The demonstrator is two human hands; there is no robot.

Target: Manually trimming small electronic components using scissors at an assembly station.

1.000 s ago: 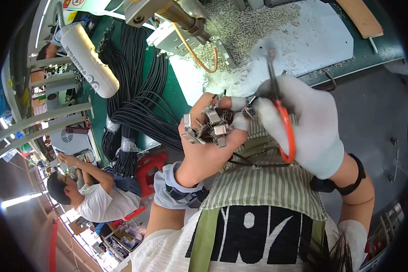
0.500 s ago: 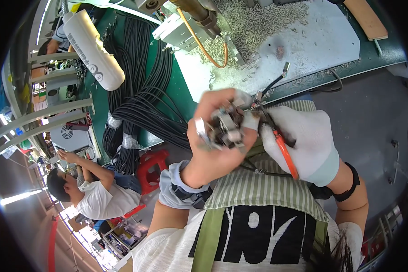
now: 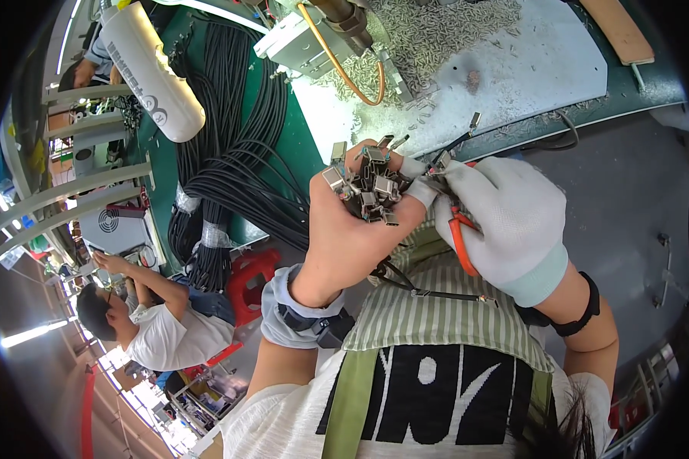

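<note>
My left hand (image 3: 352, 241) is closed around a bunch of black cables whose metal connector ends (image 3: 371, 183) stick up out of the fist. White covers wrap its thumb and index fingertip, which pinch one cable connector (image 3: 440, 162). My right hand (image 3: 513, 222), in a white glove, grips red-handled pliers (image 3: 461, 243). The pliers' jaws lie close by the pinched connector, partly hidden by my fingers. A short black cable end (image 3: 461, 141) with a metal tip points beyond the fingertips. Another cable (image 3: 452, 294) lies across my striped apron.
A white board (image 3: 528, 84) on the green bench carries a heap of small metal pieces (image 3: 444, 38) beside a machine (image 3: 306, 46). Bundled black cables (image 3: 222, 161) lie at left, below a white cylinder (image 3: 153, 73). Another person (image 3: 168, 321) sits beyond a red stool (image 3: 253, 279).
My left hand has turned slightly and moved left, and its connectors show more sharply. The pliers have tilted and shifted left in my right hand. The cable across the apron is more exposed.
</note>
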